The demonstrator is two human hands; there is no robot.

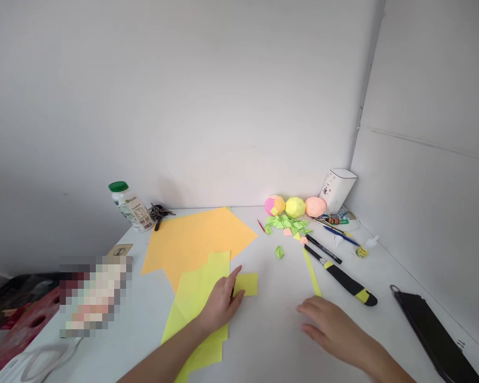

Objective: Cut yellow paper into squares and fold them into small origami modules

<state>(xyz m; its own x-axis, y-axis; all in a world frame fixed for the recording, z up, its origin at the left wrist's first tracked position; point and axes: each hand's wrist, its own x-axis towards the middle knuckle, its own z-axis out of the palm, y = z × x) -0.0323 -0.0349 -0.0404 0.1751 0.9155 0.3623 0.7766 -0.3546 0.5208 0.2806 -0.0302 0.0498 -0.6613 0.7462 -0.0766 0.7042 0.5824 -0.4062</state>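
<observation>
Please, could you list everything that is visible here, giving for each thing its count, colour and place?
table: one, white, beneath everything
paper sheet: one, orange, centre back
yellow sheet: at least one, under left hand
small square: one, yellow, at the left fingertips
paper strip: one, yellow-green, ahead of right hand
folded pieces: pile, green, before the balls
paper balls: three, pink-yellow, yellow, peach, by wall
bottle: one, green cap, back left
keys: one bunch, dark, beside bottle
knife: one, black-yellow, right of strip
white box: one, back right corner
flat device: one, black, far right
left hand: open, touching small square
right hand: open, flat, holding nothing
</observation>
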